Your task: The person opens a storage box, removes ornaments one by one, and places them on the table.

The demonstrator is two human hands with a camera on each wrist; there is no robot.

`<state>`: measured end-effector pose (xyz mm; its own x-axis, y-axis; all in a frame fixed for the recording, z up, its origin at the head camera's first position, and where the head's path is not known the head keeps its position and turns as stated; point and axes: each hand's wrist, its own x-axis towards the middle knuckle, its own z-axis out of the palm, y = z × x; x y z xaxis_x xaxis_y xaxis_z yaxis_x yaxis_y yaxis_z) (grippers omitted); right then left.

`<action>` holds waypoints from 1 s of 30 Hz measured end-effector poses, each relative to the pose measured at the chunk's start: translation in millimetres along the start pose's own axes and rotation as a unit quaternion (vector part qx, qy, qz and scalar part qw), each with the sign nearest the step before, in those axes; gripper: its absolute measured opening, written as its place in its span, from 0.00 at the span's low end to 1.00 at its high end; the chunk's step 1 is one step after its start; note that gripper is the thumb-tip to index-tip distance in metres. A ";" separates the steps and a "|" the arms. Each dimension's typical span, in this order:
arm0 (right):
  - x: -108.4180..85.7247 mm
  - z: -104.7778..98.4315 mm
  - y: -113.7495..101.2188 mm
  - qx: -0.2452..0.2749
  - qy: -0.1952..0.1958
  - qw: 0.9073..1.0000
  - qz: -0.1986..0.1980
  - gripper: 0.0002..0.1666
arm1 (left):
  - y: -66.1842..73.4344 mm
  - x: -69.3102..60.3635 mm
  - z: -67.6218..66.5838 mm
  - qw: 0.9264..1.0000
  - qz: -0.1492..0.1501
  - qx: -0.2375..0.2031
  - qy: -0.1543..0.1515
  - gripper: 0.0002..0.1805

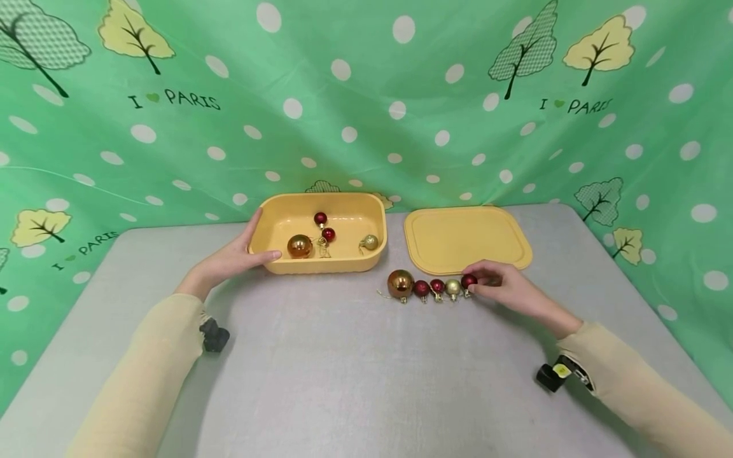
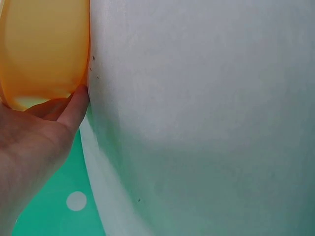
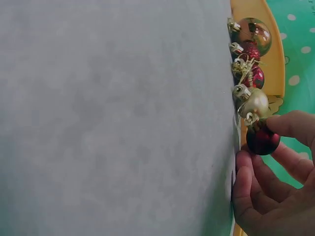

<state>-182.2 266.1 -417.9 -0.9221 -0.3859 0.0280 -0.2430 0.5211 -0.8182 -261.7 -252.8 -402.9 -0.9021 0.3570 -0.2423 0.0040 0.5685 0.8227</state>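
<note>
My left hand (image 1: 237, 254) grips the left end of a yellow plastic box (image 1: 321, 266), its thumb along the front rim. Inside the box lie a large copper-gold bauble (image 1: 300, 247), two small dark red baubles (image 1: 321, 219) and a small gold bauble (image 1: 371, 242). With thumb and forefinger, my right hand (image 1: 506, 286) pinches a dark red bauble (image 3: 263, 139) at the right end of a row on the table. To its left in that row are a pale gold bauble (image 1: 453, 287), two red baubles (image 1: 421, 289) and a large copper bauble (image 1: 400, 284).
A yellow lid (image 1: 466, 238) lies flat behind the row, to the right of the box. The grey table (image 1: 355, 369) meets a green printed curtain (image 1: 366, 95) along its back and sides.
</note>
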 end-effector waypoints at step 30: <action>4.2 0.8 -0.1 -0.058 -0.024 0.998 -0.007 0.22 | 2.4 -2.1 0.7 1.000 -0.006 -0.008 0.000 0.58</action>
<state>-185.8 263.8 -418.1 -0.9041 -0.4272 0.0091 -0.2904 0.5987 -0.7464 -259.5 -251.7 -400.8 -0.9023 0.3504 -0.2512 -0.0125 0.5610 0.8277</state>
